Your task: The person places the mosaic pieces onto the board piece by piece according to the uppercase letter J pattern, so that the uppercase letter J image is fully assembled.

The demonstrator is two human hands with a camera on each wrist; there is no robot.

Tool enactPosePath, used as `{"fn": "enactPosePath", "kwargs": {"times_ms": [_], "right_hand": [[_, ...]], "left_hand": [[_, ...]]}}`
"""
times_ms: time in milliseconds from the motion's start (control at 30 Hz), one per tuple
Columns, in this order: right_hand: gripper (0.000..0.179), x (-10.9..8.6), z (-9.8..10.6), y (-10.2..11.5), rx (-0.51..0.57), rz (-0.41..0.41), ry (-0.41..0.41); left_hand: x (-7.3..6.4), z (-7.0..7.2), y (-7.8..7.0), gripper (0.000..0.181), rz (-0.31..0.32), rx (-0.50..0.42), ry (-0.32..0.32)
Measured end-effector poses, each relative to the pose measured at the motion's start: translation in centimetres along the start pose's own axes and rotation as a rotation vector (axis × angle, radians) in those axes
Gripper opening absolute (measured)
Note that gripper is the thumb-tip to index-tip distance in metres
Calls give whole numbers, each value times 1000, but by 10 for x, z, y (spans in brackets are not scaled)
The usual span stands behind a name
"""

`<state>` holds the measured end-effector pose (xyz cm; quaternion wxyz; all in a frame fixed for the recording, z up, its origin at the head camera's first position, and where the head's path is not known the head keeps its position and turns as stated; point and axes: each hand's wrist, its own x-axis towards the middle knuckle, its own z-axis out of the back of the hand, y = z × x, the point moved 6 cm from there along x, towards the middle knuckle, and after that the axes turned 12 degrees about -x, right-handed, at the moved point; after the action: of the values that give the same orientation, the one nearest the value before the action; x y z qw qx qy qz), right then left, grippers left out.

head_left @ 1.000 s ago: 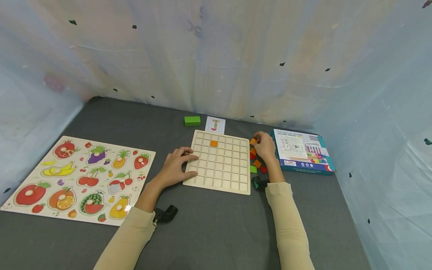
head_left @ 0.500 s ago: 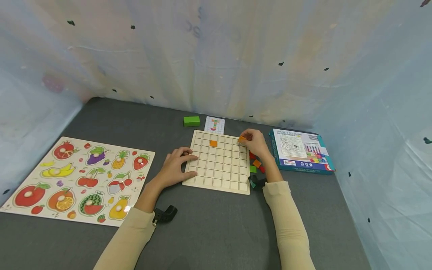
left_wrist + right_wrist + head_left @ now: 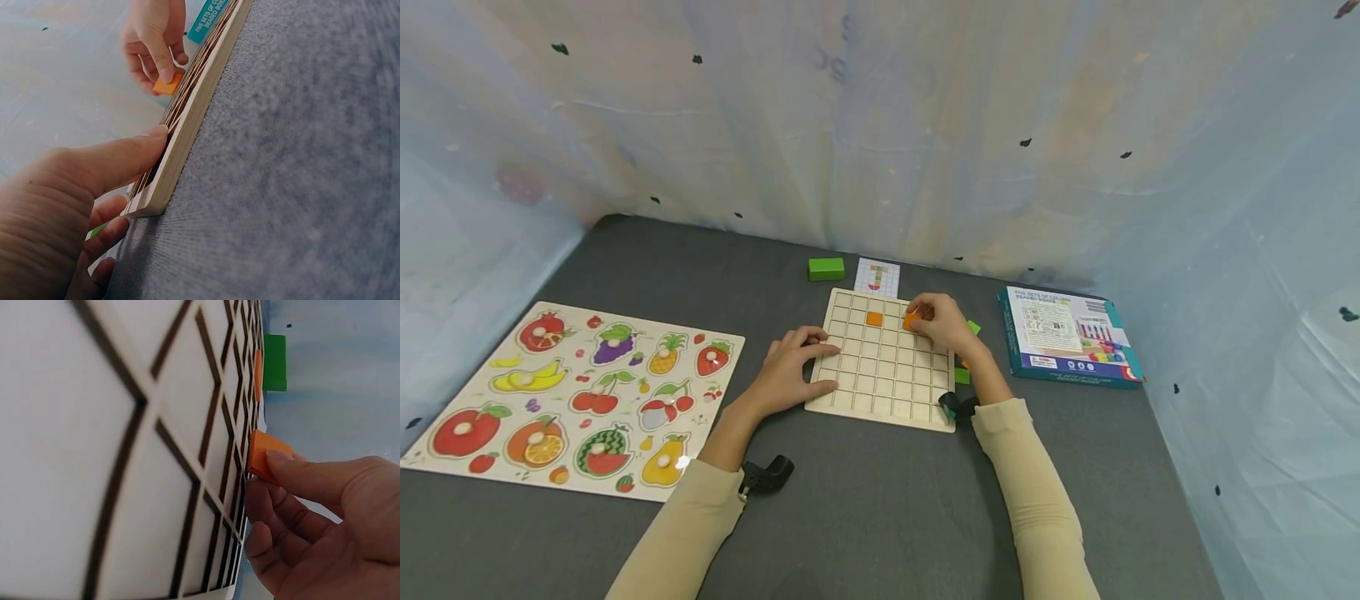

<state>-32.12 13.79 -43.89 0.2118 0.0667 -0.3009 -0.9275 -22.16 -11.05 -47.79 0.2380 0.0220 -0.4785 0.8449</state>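
A square wooden grid board (image 3: 887,387) lies in the middle of the table, with one orange tile (image 3: 875,319) set in a cell of its upper part. Between thumb and fingers my right hand (image 3: 942,321) pinches another square orange tile (image 3: 267,453), held tilted close over the grid, to the right of the first tile. At the board's left side my left hand (image 3: 786,371) rests with spread fingers; its thumb (image 3: 134,156) lies on the board's edge. Green tiles (image 3: 962,375) show by the board's right edge, others there partly hidden under my right wrist.
Behind the board lie a patterned card (image 3: 877,277) with a coloured J shape and a green block (image 3: 826,268). A flat teal-edged box (image 3: 1071,337) sits on the right. On the left is a fruit knob puzzle (image 3: 587,400). Plastic sheeting (image 3: 880,133) surrounds the table.
My right hand has picked up an orange tile from the loose pieces beside the board and carried it left over the grid. My left hand has stayed in place.
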Motion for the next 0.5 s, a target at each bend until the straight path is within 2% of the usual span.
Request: {"fn": "enactPosePath", "kwargs": {"times_ms": [333, 500], "right_hand": [[12, 1, -4, -1, -28, -10, -8], [12, 1, -3, 1, -82, -7, -24]], "left_hand": [[0, 0, 1, 55, -10, 4, -2], [0, 0, 1, 54, -13, 5, -4]]}}
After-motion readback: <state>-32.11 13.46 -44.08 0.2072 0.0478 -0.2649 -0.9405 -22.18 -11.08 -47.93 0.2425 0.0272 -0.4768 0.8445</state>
